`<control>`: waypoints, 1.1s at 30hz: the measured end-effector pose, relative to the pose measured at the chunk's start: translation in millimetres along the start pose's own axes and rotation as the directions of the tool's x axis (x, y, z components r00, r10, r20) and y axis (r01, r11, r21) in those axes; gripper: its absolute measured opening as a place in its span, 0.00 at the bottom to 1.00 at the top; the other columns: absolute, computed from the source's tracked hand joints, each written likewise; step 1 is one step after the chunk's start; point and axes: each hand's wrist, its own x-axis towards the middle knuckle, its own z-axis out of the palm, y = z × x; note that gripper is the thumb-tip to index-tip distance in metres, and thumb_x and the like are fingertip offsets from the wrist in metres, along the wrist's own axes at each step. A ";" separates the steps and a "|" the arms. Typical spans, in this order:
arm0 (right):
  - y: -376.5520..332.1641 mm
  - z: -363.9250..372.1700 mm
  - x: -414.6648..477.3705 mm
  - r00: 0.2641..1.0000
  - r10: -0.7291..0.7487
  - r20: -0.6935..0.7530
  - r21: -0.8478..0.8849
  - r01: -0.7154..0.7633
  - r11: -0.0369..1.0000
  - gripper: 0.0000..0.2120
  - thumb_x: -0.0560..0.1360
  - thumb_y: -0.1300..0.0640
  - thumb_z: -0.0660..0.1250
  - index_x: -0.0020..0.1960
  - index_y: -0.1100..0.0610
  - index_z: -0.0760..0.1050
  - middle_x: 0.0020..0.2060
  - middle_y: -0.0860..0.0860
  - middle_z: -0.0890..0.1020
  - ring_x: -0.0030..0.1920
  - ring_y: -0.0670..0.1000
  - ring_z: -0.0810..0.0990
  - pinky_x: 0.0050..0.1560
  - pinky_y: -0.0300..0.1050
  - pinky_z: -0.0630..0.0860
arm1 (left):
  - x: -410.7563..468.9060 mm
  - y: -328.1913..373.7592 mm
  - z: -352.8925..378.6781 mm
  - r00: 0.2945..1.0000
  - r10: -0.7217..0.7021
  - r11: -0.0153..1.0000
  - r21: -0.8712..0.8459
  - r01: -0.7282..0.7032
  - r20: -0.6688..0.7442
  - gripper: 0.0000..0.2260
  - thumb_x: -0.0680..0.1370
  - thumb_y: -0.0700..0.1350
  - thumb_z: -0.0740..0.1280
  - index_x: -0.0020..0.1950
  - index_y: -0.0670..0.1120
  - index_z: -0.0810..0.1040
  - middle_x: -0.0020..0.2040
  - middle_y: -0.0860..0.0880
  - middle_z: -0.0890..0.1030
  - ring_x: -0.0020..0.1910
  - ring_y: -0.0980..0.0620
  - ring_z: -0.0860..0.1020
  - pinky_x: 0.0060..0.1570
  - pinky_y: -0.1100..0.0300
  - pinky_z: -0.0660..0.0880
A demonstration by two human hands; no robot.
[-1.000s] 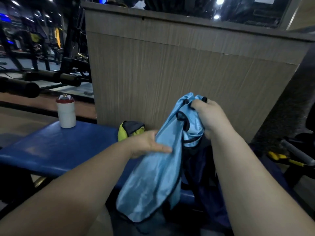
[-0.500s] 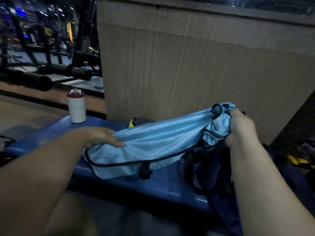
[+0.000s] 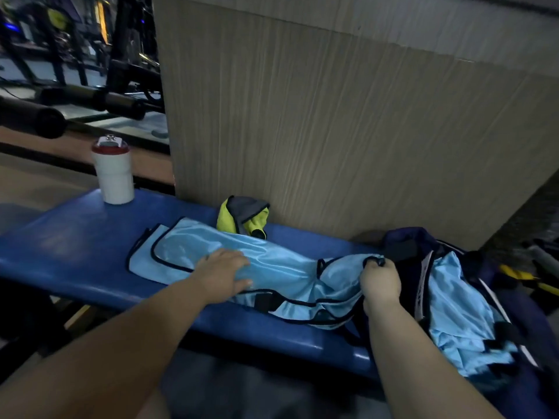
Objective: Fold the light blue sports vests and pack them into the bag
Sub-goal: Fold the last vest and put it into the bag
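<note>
Pressing my left hand [image 3: 225,275] flat, fingers straight, on the light blue vest [image 3: 196,246] laid lengthwise on the blue worktop [image 3: 75,237] | my right hand [image 3: 381,282], fingers curled, grips its strap end beside the bag [image 3: 423,237] | second vest [image 3: 459,313] lies in the bag

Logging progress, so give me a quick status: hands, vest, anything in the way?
Left hand flat on the light blue vest, right hand gripping its strap end. Vest stretched out along the blue bench. Yellow-grey cloth at its far edge.
</note>
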 end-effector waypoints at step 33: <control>-2.6 -107.4 -0.5 0.961 -0.239 0.138 -0.331 0.272 0.904 0.20 0.70 0.63 0.70 0.60 0.53 0.76 0.53 0.52 0.79 0.50 0.55 0.79 0.44 0.42 0.71 | -12.8 115.7 15.9 0.954 0.251 0.967 -0.097 -0.237 0.167 0.18 0.79 0.65 0.54 0.55 0.54 0.74 0.55 0.52 0.76 0.56 0.50 0.75 0.58 0.52 0.71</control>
